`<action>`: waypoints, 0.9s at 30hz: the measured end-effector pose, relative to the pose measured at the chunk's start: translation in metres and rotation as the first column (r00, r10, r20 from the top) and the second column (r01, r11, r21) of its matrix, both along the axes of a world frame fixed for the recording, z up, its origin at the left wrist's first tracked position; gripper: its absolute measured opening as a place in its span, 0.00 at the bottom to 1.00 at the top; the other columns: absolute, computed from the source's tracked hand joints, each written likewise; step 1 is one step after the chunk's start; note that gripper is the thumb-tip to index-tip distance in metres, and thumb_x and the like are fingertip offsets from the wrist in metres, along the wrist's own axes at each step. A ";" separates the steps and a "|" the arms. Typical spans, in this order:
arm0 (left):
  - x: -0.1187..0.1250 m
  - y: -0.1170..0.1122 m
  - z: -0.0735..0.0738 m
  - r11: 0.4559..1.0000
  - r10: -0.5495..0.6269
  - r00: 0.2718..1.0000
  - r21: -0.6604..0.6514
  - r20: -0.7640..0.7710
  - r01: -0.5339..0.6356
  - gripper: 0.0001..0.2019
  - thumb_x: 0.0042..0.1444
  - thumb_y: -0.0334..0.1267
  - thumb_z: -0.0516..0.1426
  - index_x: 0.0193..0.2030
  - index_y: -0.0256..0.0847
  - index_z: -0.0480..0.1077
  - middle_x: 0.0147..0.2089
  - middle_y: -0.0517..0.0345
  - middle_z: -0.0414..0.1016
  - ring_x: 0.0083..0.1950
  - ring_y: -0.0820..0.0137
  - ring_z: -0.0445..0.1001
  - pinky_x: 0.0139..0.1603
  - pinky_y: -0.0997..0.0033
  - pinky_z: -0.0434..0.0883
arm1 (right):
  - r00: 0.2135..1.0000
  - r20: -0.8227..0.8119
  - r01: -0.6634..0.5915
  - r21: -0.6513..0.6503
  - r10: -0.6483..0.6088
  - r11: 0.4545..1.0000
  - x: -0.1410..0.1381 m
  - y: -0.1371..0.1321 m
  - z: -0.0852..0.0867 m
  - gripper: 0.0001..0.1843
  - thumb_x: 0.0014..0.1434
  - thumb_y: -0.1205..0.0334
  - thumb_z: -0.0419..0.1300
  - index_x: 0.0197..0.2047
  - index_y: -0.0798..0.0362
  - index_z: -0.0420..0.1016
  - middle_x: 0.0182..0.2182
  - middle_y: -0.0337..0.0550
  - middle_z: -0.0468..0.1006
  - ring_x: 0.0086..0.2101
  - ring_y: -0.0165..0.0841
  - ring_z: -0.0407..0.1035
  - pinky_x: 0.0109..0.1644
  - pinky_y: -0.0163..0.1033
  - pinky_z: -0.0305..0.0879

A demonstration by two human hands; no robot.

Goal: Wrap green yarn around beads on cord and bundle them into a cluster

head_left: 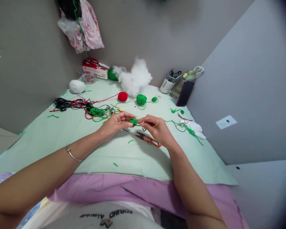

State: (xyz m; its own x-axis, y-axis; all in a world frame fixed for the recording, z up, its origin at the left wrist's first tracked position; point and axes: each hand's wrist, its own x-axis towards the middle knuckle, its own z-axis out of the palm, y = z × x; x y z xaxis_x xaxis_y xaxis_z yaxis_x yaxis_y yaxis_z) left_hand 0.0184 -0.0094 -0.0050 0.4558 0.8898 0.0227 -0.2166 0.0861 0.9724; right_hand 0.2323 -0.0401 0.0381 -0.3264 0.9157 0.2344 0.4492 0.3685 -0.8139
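Note:
Between the fingertips of my left hand (119,124) is a small green yarn piece (133,121) with some dark strands on it. My right hand (156,127) pinches at the right side of this piece, thumb and forefinger pressed together; whatever fine thing they grip there is too small to make out. A dark loop of yarn hangs just below the right fingertips. Orange-handled thread snips (149,139) lie on the table under my right hand. Just beyond my left hand lies a tangle of green yarn (96,112) with a yellow-handled tool (119,109) near it.
Red (122,96) and green (141,100) yarn balls sit behind the hands, before white stuffing (135,78). Black yarn (62,104) lies left. A pen cup (167,85), a bottle (189,75) and a phone (185,93) stand back right. Yarn scraps (193,131) lie right.

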 end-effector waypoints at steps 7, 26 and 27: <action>-0.002 0.002 -0.009 0.997 -0.076 0.997 0.015 0.005 0.076 0.19 0.53 0.43 0.68 0.50 0.42 0.76 0.48 0.53 0.80 0.48 0.64 0.79 0.58 0.57 0.71 | 0.997 0.065 -0.028 0.009 0.028 1.000 0.008 0.001 0.003 0.09 0.63 0.61 0.61 0.41 0.52 0.83 0.30 0.40 0.74 0.27 0.28 0.61 0.32 0.36 0.56; 0.002 -0.004 0.000 0.992 0.042 0.993 0.122 -0.112 -0.029 0.17 0.51 0.43 0.67 0.47 0.42 0.78 0.47 0.55 0.80 0.47 0.64 0.76 0.53 0.61 0.70 | 0.994 0.086 0.070 0.000 -0.070 0.998 -0.020 -0.004 -0.022 0.05 0.66 0.60 0.52 0.43 0.50 0.66 0.30 0.38 0.74 0.29 0.30 0.66 0.34 0.35 0.62; 0.002 -0.004 0.001 0.991 0.043 0.993 0.127 -0.112 -0.029 0.16 0.51 0.43 0.67 0.47 0.42 0.77 0.47 0.55 0.80 0.47 0.64 0.76 0.54 0.61 0.70 | 0.992 0.100 0.073 0.022 -0.074 0.997 -0.022 -0.006 -0.023 0.05 0.67 0.60 0.50 0.43 0.49 0.64 0.31 0.39 0.74 0.29 0.30 0.68 0.35 0.35 0.63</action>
State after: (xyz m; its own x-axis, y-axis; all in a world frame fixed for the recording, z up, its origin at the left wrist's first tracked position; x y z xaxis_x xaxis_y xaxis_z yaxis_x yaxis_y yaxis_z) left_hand 0.0204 -0.0133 -0.0042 0.4294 0.8991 0.0849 -0.1045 -0.0438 0.9936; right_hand 0.2100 -0.0458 0.0154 -0.2811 0.9341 0.2203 0.5549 0.3455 -0.7568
